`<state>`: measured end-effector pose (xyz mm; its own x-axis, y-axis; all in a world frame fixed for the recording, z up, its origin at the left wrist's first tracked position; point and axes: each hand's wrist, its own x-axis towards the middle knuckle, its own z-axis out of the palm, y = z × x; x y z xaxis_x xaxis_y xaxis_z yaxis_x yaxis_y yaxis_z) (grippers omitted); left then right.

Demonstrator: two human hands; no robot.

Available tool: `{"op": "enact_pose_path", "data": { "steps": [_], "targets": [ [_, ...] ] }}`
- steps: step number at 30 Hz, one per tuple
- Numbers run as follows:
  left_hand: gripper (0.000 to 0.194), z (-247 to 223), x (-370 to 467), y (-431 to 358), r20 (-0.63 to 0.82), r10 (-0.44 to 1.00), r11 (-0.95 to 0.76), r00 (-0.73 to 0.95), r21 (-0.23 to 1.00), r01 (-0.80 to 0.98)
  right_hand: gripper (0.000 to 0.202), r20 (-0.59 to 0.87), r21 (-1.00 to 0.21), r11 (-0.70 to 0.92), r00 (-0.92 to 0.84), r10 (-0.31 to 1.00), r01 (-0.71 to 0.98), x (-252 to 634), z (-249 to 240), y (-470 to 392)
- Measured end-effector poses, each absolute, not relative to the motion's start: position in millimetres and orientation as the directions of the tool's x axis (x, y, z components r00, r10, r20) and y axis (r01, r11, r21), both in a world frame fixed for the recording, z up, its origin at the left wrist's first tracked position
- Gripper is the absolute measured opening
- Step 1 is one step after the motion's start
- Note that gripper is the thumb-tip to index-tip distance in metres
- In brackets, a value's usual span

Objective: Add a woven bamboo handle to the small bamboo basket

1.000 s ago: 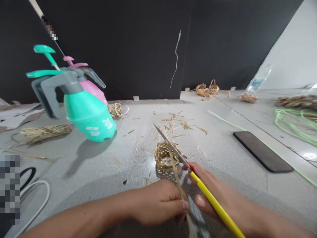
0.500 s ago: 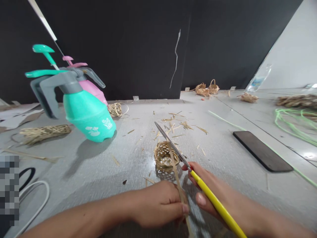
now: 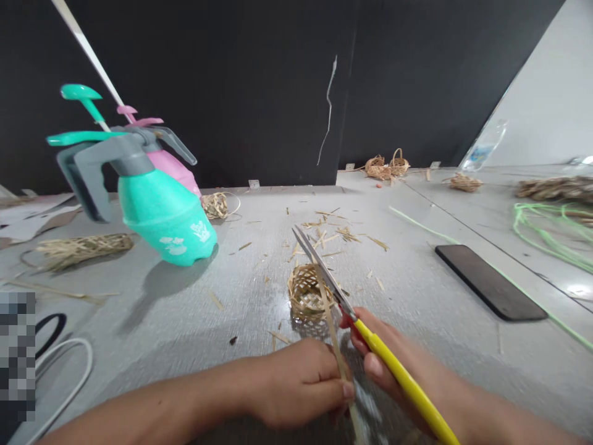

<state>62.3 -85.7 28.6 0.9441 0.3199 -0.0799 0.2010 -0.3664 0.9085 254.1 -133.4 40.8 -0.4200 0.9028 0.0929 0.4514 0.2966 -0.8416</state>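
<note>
My left hand (image 3: 303,383) is closed, pinching a flat, pale bamboo strip (image 3: 334,337) between thumb and fingers. The strip slants up and away, passing across the right side of a small woven basket (image 3: 306,293) with an open top. In my right hand (image 3: 393,352) is a pair of scissors with yellow handles (image 3: 401,371). Its long metal blades point up and left over the basket, beside the strip's upper end, with a narrow gap at the tips. Whether the blades touch the strip I cannot tell.
A turquoise spray bottle (image 3: 167,216) and a pink one (image 3: 176,170) stand left. Strip scraps (image 3: 328,235) litter the surface beyond the basket. A black phone (image 3: 491,282) and green cord (image 3: 551,232) lie right. Small baskets (image 3: 388,165) sit by the dark wall.
The scissors have shifted slightly right at the tips, and the blades have parted a little. My left hand, the strip and the basket look nearly unmoved.
</note>
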Motion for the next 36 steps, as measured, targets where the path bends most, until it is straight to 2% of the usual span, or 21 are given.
{"op": "enact_pose_path", "data": {
  "steps": [5,11,13,16,19,23,27,29,32,34,36],
  "targets": [
    [0.034,28,64,-86,-0.091,0.312,-0.364,0.946,0.908,0.208,0.034,0.103,-0.861,0.278,-0.389,0.916,0.426,250,25,-133],
    [0.034,29,70,-88,-0.07,0.31,-0.311,0.948,0.935,0.171,0.034,0.006,-0.942,0.147,-0.423,0.906,0.301,244,21,-133],
    [0.035,28,70,-89,-0.089,0.318,-0.288,0.944,0.939,0.186,0.037,0.01,-0.94,0.148,-0.408,0.913,0.308,242,21,-133],
    [0.037,27,69,-90,-0.112,0.327,-0.259,0.938,0.944,0.203,0.04,-0.059,-0.946,0.065,-0.367,0.928,0.317,241,25,-131],
    [0.038,26,67,-88,-0.104,0.353,-0.247,0.93,0.948,0.2,0.039,-0.085,-0.911,0.052,-0.31,0.947,0.408,247,33,-120],
    [0.04,29,64,-84,-0.121,0.419,-0.23,0.9,0.944,0.234,0.034,0.0,-0.745,0.089,-0.133,0.991,0.662,276,37,-87],
    [0.044,33,64,-81,-0.036,0.518,-0.259,0.855,0.946,0.197,0.033,0.096,-0.429,0.055,-0.015,0.995,0.902,309,27,-43],
    [0.045,35,65,-82,0.004,0.555,-0.273,0.832,0.946,0.177,0.027,0.165,-0.307,0.125,-0.077,0.983,0.943,311,27,-23],
    [0.047,42,65,-90,0.068,0.55,-0.309,0.833,0.943,0.127,0.023,0.231,-0.22,0.346,-0.296,0.927,0.912,286,40,0],
    [0.048,47,63,-96,0.125,0.533,-0.346,0.837,0.935,0.08,0.031,0.218,-0.157,0.512,-0.476,0.852,0.844,251,53,11],
    [0.049,50,61,-100,0.176,0.512,-0.35,0.841,0.937,0.017,0.035,0.103,-0.083,0.643,-0.635,0.765,0.761,210,64,18]
  ]
}}
